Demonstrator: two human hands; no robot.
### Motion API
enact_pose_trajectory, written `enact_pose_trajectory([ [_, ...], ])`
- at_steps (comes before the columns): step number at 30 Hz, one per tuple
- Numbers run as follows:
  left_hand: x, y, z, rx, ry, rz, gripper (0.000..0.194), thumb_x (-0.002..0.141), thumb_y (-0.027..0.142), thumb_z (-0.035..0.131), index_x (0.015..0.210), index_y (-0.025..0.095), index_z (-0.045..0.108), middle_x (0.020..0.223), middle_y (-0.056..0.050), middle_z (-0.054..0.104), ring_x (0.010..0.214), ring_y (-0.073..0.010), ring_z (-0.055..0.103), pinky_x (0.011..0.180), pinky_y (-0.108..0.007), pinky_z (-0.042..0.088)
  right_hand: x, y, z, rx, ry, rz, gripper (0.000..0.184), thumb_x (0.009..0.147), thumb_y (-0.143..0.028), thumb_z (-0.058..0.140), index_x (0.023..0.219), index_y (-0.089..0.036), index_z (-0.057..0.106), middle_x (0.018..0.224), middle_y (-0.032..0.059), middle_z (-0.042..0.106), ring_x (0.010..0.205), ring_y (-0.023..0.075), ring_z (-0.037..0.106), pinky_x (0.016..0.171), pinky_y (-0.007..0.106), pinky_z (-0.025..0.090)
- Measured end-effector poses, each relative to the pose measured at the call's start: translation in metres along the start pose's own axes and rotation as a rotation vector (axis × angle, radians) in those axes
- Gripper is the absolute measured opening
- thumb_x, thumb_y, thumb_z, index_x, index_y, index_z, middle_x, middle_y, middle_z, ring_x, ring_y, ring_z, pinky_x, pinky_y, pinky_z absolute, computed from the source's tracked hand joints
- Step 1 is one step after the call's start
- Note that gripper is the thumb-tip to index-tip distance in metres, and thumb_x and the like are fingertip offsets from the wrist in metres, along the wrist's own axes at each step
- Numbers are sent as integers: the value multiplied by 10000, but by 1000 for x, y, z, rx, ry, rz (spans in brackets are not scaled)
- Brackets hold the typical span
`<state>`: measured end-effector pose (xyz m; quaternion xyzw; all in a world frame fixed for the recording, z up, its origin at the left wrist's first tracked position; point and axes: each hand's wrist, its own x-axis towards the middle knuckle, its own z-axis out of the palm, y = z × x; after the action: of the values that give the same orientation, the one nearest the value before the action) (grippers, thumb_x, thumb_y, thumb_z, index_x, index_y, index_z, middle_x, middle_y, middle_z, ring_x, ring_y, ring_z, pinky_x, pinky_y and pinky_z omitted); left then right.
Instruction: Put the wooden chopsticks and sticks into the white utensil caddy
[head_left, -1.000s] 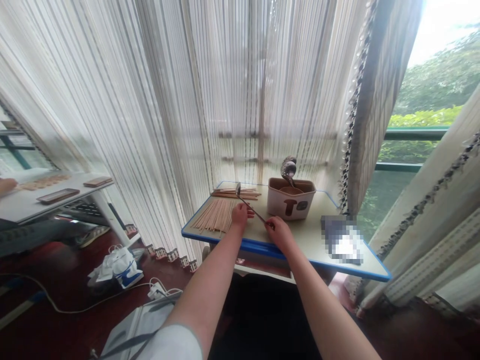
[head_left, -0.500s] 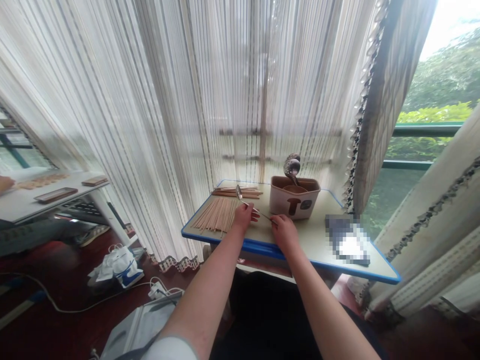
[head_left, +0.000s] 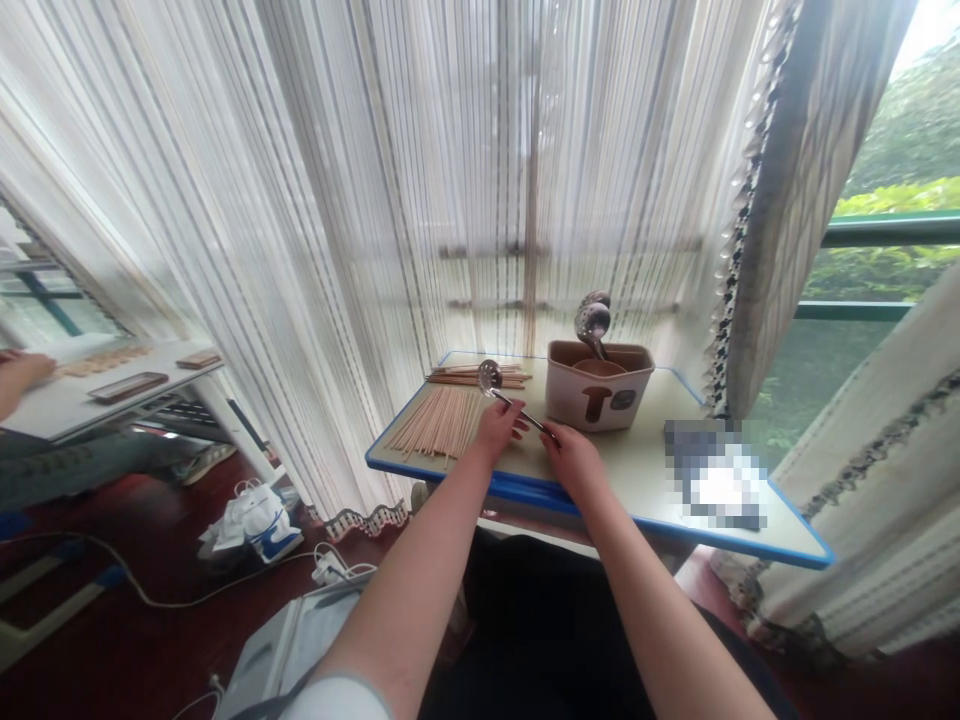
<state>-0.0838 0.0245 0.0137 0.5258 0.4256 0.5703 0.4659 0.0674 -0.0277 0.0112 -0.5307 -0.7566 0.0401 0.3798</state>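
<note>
A metal slotted ladle [head_left: 490,377] is held above the table, its round perforated head up and to the left and its handle slanting down to the right. My left hand [head_left: 498,432] is closed on the upper handle near the head, with some fingers curled loosely beneath. Around the lower handle end, my right hand [head_left: 574,458] is wrapped. Just behind it stands a light, brown-rimmed utensil holder [head_left: 626,395]. Another ladle with a perforated head [head_left: 592,320] sticks up from the holder. Light wooden chopsticks [head_left: 433,423] lie left of my left hand.
Darker chopsticks [head_left: 450,377] lie at the back of the blue-edged table [head_left: 637,480]. A blurred-out item [head_left: 716,475] lies on the right. Another person's hand [head_left: 26,372] is over a white table [head_left: 45,412] at far left. Curtains [head_left: 337,200] hang behind; cables cross the floor.
The ladle has turned so its perforated face shows more toward me. Both hands stay on its handle. The whole view has shifted slightly.
</note>
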Motion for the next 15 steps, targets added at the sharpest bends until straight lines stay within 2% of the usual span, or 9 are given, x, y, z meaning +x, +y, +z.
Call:
enact_pose_trajectory([
  [3, -1, 1, 1, 12, 4, -7, 300, 790, 406, 512, 893, 129, 565, 690, -34, 610, 536, -125, 607, 417, -199, 426, 1, 2, 2, 9, 4, 9, 317, 868, -302, 418, 1091, -199, 618, 1017, 84, 651, 912, 213, 589, 793, 303, 431],
  [7, -6, 6, 7, -25, 20, 13, 406, 831, 494, 378, 914, 135, 549, 665, -39, 618, 508, -119, 590, 418, -199, 401, 1, 3, 3, 55, 43, 21, 303, 867, -285, 412, 1049, -187, 634, 992, 91, 653, 909, 210, 594, 813, 301, 432],
  [11, -8, 16, 21, -66, 52, 76, 451, 781, 585, 411, 891, 155, 495, 654, -23, 616, 515, -124, 583, 451, -216, 410, 1, 3, 3, 162, 105, -14, 301, 865, -272, 404, 1049, -185, 625, 983, 85, 650, 898, 192, 598, 816, 292, 446],
  [15, -5, 38, 39, 147, 21, 253, 411, 824, 569, 363, 787, 172, 462, 663, -11, 599, 500, -106, 550, 471, -222, 399, 1, 3, -1, 285, 227, -27, 323, 877, -304, 381, 1062, -177, 613, 996, 98, 646, 922, 194, 596, 829, 311, 450],
])
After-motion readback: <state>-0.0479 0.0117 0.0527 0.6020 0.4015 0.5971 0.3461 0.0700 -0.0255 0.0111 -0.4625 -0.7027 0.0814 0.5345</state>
